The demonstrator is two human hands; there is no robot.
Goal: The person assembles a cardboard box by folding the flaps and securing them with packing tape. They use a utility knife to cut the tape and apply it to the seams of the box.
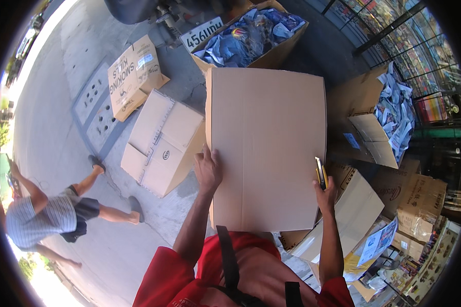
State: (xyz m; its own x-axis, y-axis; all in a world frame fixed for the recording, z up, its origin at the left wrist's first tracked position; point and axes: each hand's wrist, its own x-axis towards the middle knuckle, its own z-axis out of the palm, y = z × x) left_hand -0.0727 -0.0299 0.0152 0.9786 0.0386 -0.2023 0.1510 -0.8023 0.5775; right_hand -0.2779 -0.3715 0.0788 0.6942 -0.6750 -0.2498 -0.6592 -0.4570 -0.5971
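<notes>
A large plain cardboard box [269, 148] fills the middle of the view, its broad flat face turned up toward me. My left hand [208, 168] is at its left edge, fingers curled against the side and gripping it. Beside the opposite edge, my right hand [325, 194] is closed around a yellow and black utility knife [321, 175]. The knife's blade is out and points up and away from me. How far the right fingers also touch the box is hard to make out.
At left stand a taped box [164, 143] and a brown printed box [135, 77]. Open boxes of crumpled paper stand at the far side [251, 38] and right [394, 112]. More boxes [351, 210] crowd the lower right. A person in a striped shirt [41, 217] walks at left.
</notes>
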